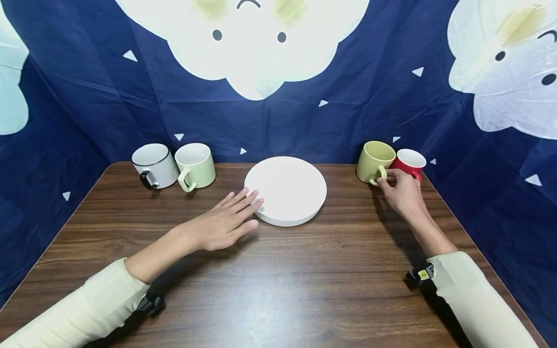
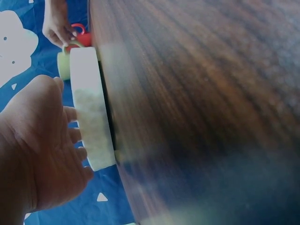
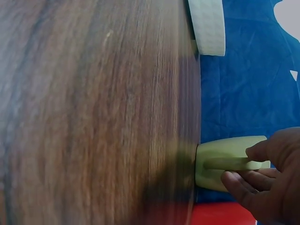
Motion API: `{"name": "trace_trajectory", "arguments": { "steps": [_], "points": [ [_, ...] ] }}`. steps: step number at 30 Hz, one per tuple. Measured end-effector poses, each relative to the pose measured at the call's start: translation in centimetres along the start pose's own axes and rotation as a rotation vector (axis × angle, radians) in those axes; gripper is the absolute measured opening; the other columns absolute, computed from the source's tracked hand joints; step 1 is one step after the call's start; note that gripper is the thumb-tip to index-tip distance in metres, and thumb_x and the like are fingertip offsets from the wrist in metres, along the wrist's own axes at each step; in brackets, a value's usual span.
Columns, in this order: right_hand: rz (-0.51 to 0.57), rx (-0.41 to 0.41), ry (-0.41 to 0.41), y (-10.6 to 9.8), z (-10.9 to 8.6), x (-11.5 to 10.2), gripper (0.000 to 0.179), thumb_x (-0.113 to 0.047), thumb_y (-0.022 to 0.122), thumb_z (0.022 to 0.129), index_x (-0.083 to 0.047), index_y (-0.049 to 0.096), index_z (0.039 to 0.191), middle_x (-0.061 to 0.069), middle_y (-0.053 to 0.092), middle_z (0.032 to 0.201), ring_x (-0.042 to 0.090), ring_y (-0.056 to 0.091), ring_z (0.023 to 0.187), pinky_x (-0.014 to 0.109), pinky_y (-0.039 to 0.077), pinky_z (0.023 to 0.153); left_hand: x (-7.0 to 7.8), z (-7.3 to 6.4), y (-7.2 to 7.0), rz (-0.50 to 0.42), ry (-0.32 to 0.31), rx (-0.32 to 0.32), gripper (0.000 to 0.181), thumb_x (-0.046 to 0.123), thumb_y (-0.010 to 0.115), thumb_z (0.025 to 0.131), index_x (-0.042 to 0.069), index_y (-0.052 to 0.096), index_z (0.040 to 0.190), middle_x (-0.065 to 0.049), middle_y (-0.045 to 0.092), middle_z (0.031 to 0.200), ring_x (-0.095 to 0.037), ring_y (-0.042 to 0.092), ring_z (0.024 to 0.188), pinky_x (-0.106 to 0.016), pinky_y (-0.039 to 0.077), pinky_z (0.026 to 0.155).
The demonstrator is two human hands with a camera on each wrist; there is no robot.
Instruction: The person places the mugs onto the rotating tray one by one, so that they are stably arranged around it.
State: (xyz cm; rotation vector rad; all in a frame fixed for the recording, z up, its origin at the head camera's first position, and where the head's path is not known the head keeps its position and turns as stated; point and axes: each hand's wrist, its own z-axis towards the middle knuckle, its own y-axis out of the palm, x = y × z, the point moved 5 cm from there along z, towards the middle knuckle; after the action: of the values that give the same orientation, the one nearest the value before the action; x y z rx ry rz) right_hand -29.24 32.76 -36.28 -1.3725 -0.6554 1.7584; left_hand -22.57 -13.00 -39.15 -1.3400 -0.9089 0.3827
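Observation:
At the back right, my right hand (image 1: 405, 192) pinches the handle of an olive-green mug (image 1: 370, 164), thumb on one side and fingers on the other. In the right wrist view that mug (image 3: 220, 152) stands upright on the wooden table. Close beside it is a red mug (image 1: 409, 163) with a white inside, partly covered by the hand. My left hand (image 1: 224, 222) is stretched out palm down with its fingers spread, fingertips overlapping the near left rim of a round white turntable (image 1: 289, 188). The left wrist view shows the turntable's side (image 2: 91, 103) right by those fingertips.
Back left on the wooden table (image 1: 278, 280) stand a white mug (image 1: 158, 166) with a black rim and handle, and a pale green ribbed mug (image 1: 197, 166). A blue cloth (image 1: 283, 125) with white cloud shapes hangs behind and at both sides.

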Motion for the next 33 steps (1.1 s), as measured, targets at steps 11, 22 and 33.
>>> {"name": "trace_trajectory", "arguments": {
  "steps": [11, 22, 33],
  "points": [
    [0.133, -0.042, 0.091, 1.6, 1.4, 2.6, 0.044, -0.032, 0.071, 0.11, 0.006, 0.074, 0.133, 0.024, 0.084, 0.12, 0.035, 0.074, 0.108, 0.048, 0.053, 0.096, 0.0, 0.0, -0.1, -0.004, -0.004, 0.001, 0.066, 0.047, 0.036, 0.124, 0.014, 0.03, 0.18, -0.014, 0.016, 0.19, -0.041, 0.008, 0.179, -0.069, 0.008, 0.144],
    [0.421, -0.175, 0.209, 2.0, 0.3, 0.7, 0.042, -0.019, 0.058, 0.119, 0.012, 0.061, 0.147, -0.015, 0.074, 0.095, 0.001, 0.061, 0.083, 0.02, 0.057, 0.066, 0.0, 0.0, -0.1, -0.004, -0.004, 0.003, 0.066, 0.047, 0.036, 0.124, 0.013, 0.03, 0.179, -0.014, 0.017, 0.19, -0.041, 0.01, 0.178, -0.069, 0.008, 0.144],
    [0.969, -0.393, 0.346, 3.2, 0.1, 0.7, 0.019, -0.016, 0.049, 0.122, -0.009, 0.053, 0.139, -0.018, 0.079, 0.107, 0.003, 0.075, 0.094, 0.02, 0.06, 0.077, -0.1, 0.0, -0.1, 0.007, -0.007, 0.0, 0.066, 0.048, 0.036, 0.124, 0.012, 0.03, 0.179, -0.015, 0.016, 0.19, -0.041, 0.01, 0.178, -0.069, 0.008, 0.144]
  ]
}}
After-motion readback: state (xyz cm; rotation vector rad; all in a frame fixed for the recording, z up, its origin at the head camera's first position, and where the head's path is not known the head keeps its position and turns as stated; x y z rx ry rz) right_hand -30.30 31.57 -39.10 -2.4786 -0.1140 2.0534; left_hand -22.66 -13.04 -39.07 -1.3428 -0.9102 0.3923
